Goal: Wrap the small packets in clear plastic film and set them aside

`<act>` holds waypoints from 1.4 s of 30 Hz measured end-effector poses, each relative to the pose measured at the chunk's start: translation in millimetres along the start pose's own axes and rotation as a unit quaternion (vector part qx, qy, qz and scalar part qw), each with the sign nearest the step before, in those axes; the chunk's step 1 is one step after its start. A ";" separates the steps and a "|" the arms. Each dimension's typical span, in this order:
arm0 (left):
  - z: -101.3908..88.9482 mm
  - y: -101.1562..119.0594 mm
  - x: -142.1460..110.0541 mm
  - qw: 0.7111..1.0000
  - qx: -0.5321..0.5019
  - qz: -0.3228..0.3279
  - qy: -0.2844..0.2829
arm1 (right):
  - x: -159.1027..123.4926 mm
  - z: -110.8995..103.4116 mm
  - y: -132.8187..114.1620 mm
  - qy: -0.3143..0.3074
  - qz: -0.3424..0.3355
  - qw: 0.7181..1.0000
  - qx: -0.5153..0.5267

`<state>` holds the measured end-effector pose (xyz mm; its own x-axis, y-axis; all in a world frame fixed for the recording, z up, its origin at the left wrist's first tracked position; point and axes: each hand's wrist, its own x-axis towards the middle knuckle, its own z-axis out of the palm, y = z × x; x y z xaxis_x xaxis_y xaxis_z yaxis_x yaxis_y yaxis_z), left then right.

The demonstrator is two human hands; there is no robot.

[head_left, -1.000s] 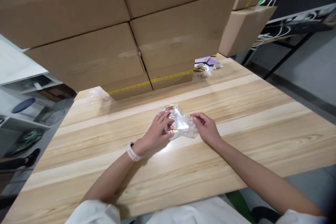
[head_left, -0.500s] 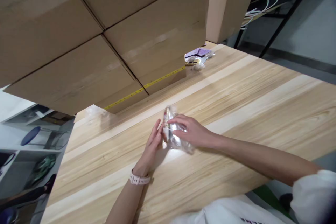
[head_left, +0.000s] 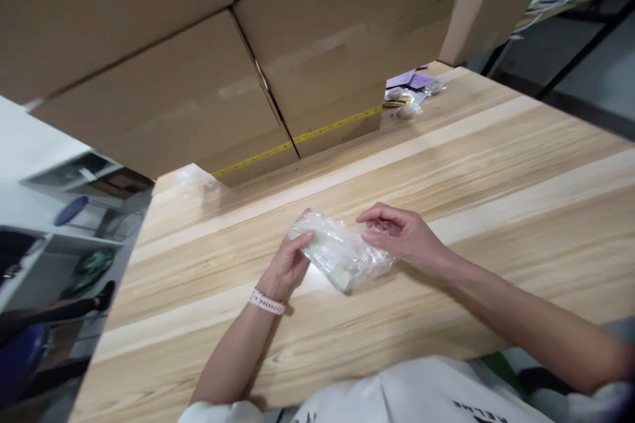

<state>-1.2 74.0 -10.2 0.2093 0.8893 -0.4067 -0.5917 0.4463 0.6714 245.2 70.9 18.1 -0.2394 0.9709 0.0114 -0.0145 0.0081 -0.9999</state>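
Observation:
A clear plastic packet (head_left: 340,253) with a pale boxed item inside lies on the wooden table (head_left: 496,165), held between both hands. My left hand (head_left: 286,266), with a white watch band on its wrist, grips the packet's left end with curled fingers. At the packet's right end, my right hand (head_left: 403,236) pinches the plastic with thumb and fingers.
Stacked cardboard boxes (head_left: 208,46) with yellow tape stand along the table's far side. Small packets and a purple card (head_left: 411,87) lie at the far right by the boxes. A crumpled clear bag (head_left: 196,175) sits at the table's left corner. Shelving stands beyond the left edge.
The packet has been turned from standing on edge to lying flat with its pale side up. My right hand moved from over the packet to its right end.

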 end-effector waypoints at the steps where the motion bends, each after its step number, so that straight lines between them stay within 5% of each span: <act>1: 0.5 -0.3 0.1 1.000 0.007 0.005 0.010 | -6.0 -7.3 -0.1 0.033 0.005 0.999 0.005; 6: 1.2 -3.5 2.1 0.995 0.039 0.057 0.066 | -34.1 -29.1 -1.9 0.197 -0.037 0.979 -0.027; 10: -1.5 -6.0 0.4 0.967 0.201 0.131 0.086 | -50.6 -44.0 -4.6 0.277 -0.132 0.938 -0.163; 12: -3.2 -5.9 -2.6 0.919 0.334 0.190 0.082 | -56.6 -52.6 -6.6 0.284 -0.158 0.912 -0.252; 16: -1.2 -2.7 -6.4 0.744 0.591 0.309 0.044 | -62.0 -60.9 -11.0 0.275 -0.204 0.815 -0.468; 19: 4.5 2.0 -1.7 0.670 0.666 0.327 -0.009 | -56.0 -50.6 -7.8 0.146 -0.239 0.807 -0.521; 22: 7.6 11.8 6.4 0.694 0.661 0.283 -0.031 | -40.3 -34.9 3.5 0.022 -0.197 0.835 -0.514; 28: -0.7 48.3 4.9 0.823 0.541 0.171 0.022 | -15.8 -32.2 15.5 -0.062 -0.004 0.943 -0.327; 34: -6.7 62.7 9.1 0.920 0.314 0.181 0.149 | -12.5 -45.0 14.2 0.030 0.046 0.979 -0.196; 42: -34.7 66.7 21.1 0.954 0.148 0.172 0.195 | -6.3 -70.1 36.0 0.174 0.060 0.964 -0.194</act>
<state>-63.2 119.1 4.6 -0.2980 0.9092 -0.2908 -0.3151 0.1939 0.9291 314.2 81.9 -18.8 0.1240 0.9914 -0.0421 0.3734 -0.0859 -0.9237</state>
